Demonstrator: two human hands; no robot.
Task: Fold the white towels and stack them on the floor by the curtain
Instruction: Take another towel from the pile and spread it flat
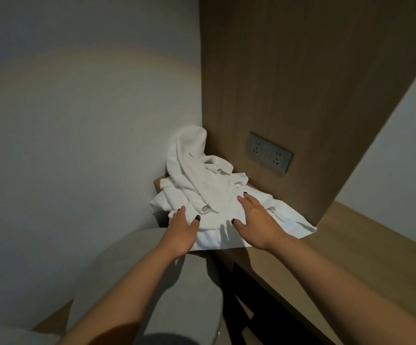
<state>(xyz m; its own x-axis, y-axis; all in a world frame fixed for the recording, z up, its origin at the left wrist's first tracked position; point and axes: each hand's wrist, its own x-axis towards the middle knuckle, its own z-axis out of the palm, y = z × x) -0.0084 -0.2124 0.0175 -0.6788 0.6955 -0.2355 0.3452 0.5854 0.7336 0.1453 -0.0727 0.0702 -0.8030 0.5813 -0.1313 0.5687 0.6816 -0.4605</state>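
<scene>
White towels (202, 185) heaped loose in far-left corner of wooden desk (351, 245), near edge overhanging; left hand (180, 231) and right hand (256, 221) flat, fingers spread, gripping nothing: likely to slide off or drag whole pile if pulled carelessly.

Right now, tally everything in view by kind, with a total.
Hands: 2, left hand and right hand
Towel pile: 1, separate towels cannot be told
Socket plate: 1
Desk: 1
Chair: 1
Total: 6
</scene>
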